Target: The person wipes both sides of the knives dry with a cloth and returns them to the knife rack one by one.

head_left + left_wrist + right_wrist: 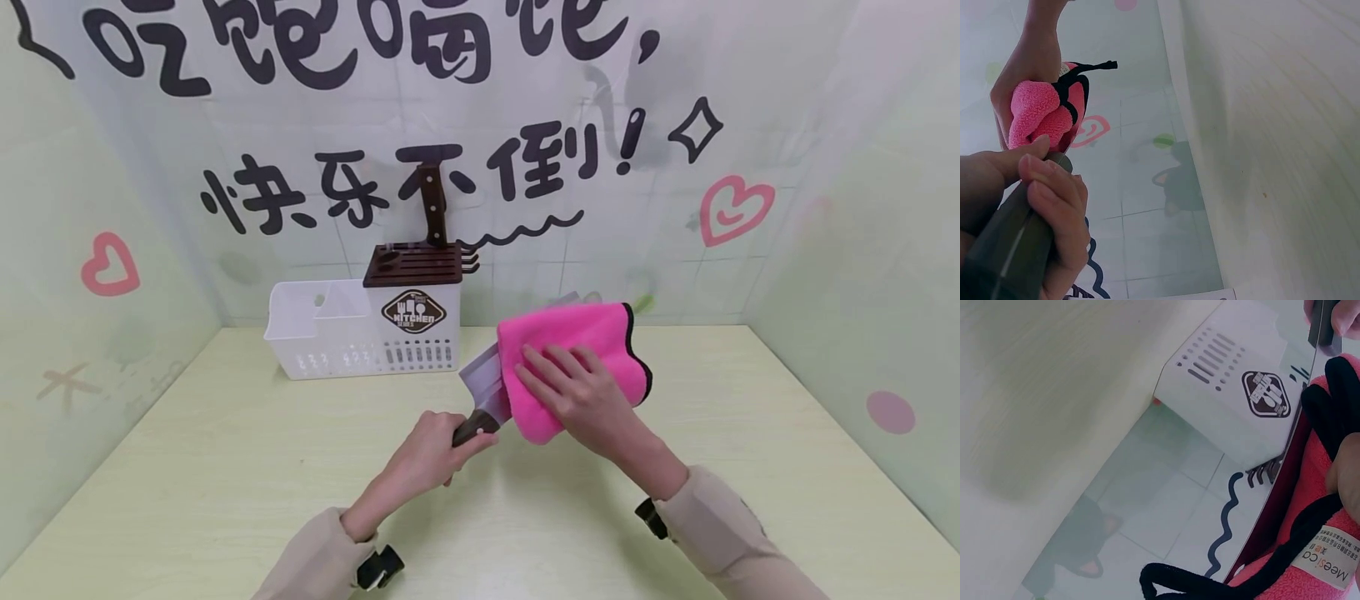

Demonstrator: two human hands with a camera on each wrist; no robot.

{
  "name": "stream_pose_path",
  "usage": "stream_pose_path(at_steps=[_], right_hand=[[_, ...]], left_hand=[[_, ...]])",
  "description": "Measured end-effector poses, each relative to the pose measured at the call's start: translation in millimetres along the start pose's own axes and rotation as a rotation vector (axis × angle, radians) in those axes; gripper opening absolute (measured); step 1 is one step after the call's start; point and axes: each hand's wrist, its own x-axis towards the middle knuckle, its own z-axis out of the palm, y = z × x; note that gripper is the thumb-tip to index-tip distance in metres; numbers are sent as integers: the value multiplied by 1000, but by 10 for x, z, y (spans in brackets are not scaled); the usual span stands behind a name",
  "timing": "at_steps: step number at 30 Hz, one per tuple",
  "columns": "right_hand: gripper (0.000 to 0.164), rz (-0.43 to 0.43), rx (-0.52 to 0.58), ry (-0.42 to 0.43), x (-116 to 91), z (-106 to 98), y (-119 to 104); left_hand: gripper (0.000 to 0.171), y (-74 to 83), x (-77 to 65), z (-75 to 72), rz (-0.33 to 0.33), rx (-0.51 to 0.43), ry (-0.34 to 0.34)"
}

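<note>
A broad-bladed kitchen knife (483, 379) is held above the table, its dark handle (1013, 244) gripped by my left hand (427, 450). Most of the blade lies under a pink cloth (600, 321) with black edging; a sliver of metal shows beyond its upper edge. My right hand (588, 400) holds the cloth over the blade, fingers spread across its upper face. Seen from the right wrist, the cloth (1310, 475) folds round the blade, and a white label (1332, 556) shows on it. The cloth hides the blade's far part.
A white knife block (416, 354) with a brown slotted top stands at the back, a knife handle (432, 204) rising from it. A white basket (322, 337) adjoins its left side. Printed walls enclose the pale wooden table (247, 483) at the back and sides.
</note>
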Motion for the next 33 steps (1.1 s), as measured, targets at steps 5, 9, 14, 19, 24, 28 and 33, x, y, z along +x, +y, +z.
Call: stream_pose_path(at_steps=[5,9,14,19,24,28,33], right_hand=[[58,-47,-23,11,38,-11,-73],[58,-80,-27,16,57,-18,-121],[56,-111,-27,12,71,-29,-169],[56,-131,-29,-1,76,-41,-205],[55,-147,-34,0,80,-46,-215],[40,-161,-34,0,69,-47,-207],[30,-169,-5,22,39,-31,-193]], left_hand=[[40,-3,1,4,9,-1,-5],[40,-3,2,7,6,-6,-3],[38,2,4,9,26,10,-3],[34,6,-1,5,29,25,-9],[32,3,-3,2,29,25,-8],[33,-2,-3,-2,31,23,-8],[35,-2,-2,-4,37,25,-4]])
